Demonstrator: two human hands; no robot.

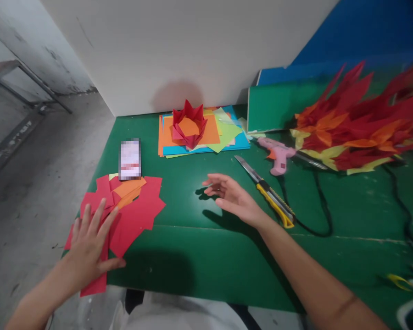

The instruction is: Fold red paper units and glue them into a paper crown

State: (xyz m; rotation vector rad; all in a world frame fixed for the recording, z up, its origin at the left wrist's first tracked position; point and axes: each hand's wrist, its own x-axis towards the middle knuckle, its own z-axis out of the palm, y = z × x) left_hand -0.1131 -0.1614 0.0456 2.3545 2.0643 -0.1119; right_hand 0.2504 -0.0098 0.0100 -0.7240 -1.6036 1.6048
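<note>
My left hand (89,243) is spread out over several red paper pieces (134,220) at the table's left edge; whether it presses on them I cannot tell. Folded orange paper (129,192) lies among the red. My right hand (232,197) hovers above the green table, fingers loosely curled and apart, holding nothing. Just right of it lies a yellow utility knife (273,204) with its blade out. Beyond the knife rests a pink glue gun (278,156). A folded red paper ring (189,124) with pointed tips sits on a stack of coloured paper (234,143) by the wall.
A phone (130,159) lies at the upper edge of the red paper. Red, orange and yellow paper flames (351,123) stand at the right beside a green board (271,107). A black cord (325,215) loops over the table (182,256). Scissors with yellow handles (401,282) are partly visible at lower right.
</note>
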